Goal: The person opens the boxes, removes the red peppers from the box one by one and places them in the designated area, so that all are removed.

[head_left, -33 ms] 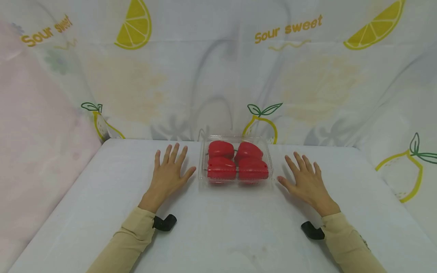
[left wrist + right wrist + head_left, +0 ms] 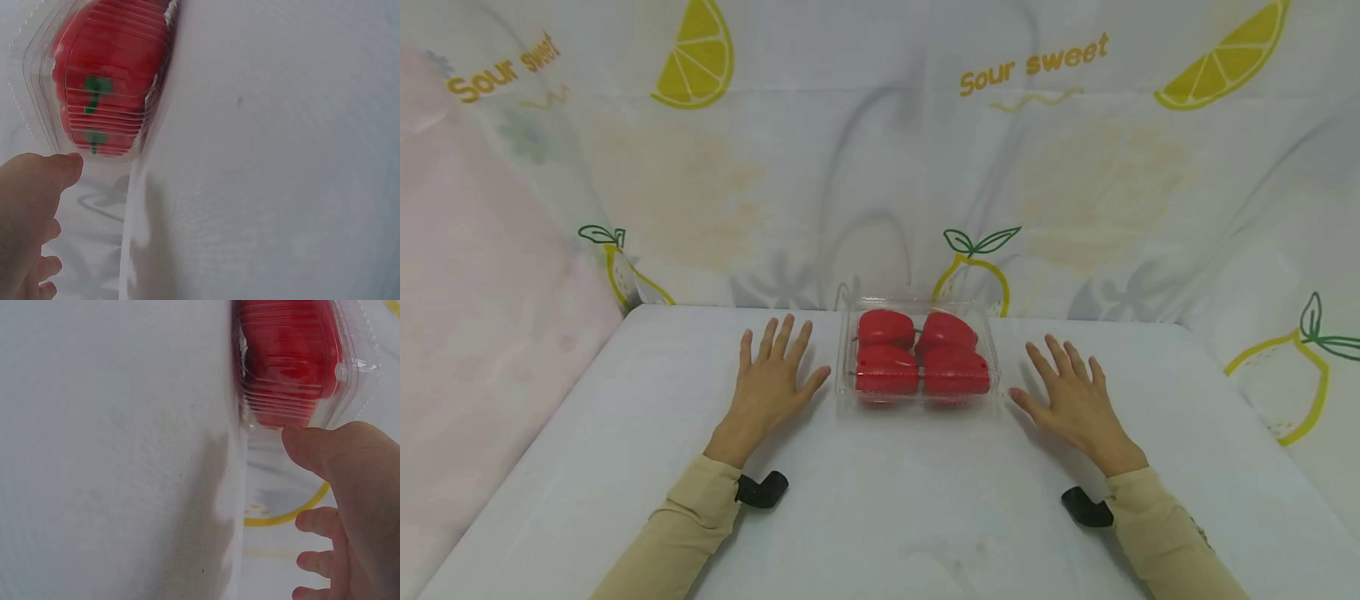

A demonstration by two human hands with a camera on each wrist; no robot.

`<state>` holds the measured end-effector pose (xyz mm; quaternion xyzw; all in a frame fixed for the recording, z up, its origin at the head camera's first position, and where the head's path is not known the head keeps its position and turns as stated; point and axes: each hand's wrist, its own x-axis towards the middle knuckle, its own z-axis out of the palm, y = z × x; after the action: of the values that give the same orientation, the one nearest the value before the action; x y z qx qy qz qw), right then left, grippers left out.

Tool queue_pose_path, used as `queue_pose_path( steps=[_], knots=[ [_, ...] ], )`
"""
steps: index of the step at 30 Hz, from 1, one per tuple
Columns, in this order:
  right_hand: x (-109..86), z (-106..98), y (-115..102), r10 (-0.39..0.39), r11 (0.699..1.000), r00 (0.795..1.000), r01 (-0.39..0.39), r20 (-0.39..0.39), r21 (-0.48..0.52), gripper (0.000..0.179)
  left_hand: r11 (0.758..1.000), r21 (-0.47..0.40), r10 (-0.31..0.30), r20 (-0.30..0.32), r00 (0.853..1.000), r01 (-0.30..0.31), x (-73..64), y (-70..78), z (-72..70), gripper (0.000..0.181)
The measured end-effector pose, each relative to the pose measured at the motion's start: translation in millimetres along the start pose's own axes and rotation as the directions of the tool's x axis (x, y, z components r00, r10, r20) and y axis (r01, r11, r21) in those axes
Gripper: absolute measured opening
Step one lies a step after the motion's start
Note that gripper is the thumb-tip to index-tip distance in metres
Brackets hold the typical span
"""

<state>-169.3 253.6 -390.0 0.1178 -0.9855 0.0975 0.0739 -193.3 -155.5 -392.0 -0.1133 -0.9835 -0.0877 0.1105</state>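
A clear plastic clamshell box (image 2: 917, 403) stands near the back of the white table, its lid closed. Inside it lie several glossy red peppers (image 2: 886, 371), and green stems show through the ribbed side wall in the left wrist view. To the left of the box is my left hand (image 2: 765, 387), fingers spread and straight, thumb pointing at the box with a small gap between. My right hand (image 2: 1075, 408) mirrors it on the other side, also spread, its thumb a little short of the box. Neither hand holds anything.
Behind the table (image 2: 880, 500) hangs a pale cloth (image 2: 790, 167) printed with lemons, close to the back of the box. A pink cloth (image 2: 497, 275) borders the left side. Black wrist mounts (image 2: 763, 490) stick out inward from both sleeves.
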Motion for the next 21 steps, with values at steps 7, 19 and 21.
queue_pose_path(
  steps=[7, 19, 21],
  knots=[
    [0.0, -0.4, -0.2, 0.002, 1.000, 1.000, -0.002, 0.001, 0.007, 0.075, 1.000, -0.001, 0.003, 0.002, 1.000, -0.003, 0.0, -2.5, 1.8, 0.075],
    [-2.6, -0.8, 3.0, 0.000, 0.999, 1.000, 0.001, -0.009, 0.036, 0.073, 1.000, -0.001, 0.001, -0.029, 1.000, -0.001, -1.1, -1.8, 3.5, 0.076],
    [-1.9, -0.4, 4.5, 0.001, 0.998, 1.000, 0.000, -0.014, 0.059, 0.071, 0.998, -0.053, -0.019, -0.027, 0.999, 0.018, -1.0, -0.5, 4.6, 0.074]
  ],
)
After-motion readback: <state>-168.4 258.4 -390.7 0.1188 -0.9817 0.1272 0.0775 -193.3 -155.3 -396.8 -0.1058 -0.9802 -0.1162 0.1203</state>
